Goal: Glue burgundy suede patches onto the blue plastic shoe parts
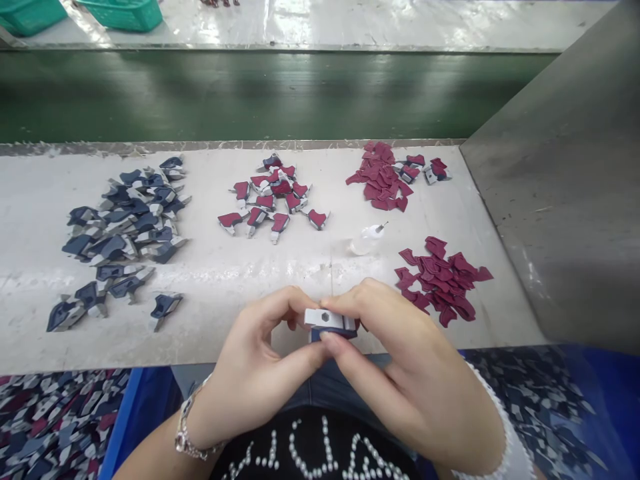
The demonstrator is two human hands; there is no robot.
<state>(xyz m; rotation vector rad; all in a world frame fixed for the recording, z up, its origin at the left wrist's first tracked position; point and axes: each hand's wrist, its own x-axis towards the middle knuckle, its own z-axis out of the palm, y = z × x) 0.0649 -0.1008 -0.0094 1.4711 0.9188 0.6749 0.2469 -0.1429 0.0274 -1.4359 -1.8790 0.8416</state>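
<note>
- Holding: the left hand (255, 363) and right hand (385, 353) both grip one grey-and-navy piece (330, 323) at lower center of the frame, with the hands close together just above the bench edge.
- Grip: fingers and thumbs of both hands press the piece from opposite sides.
- Piece detail: the grey face has a small round hole; the navy layer lies beneath it.
- Nearest items: a red pile (443, 283) lies just right of the right hand; a squeeze bottle (367, 239) lies on its side above the hands.
- Bench (310, 267), left: a navy heap (120, 233).
- Bench, upper center: scattered red-and-grey pieces (270, 197).
- Bench, upper right: a loose red heap (380, 177).
- Lower corners: blue bins (125, 413) hold mixed pieces.
</note>
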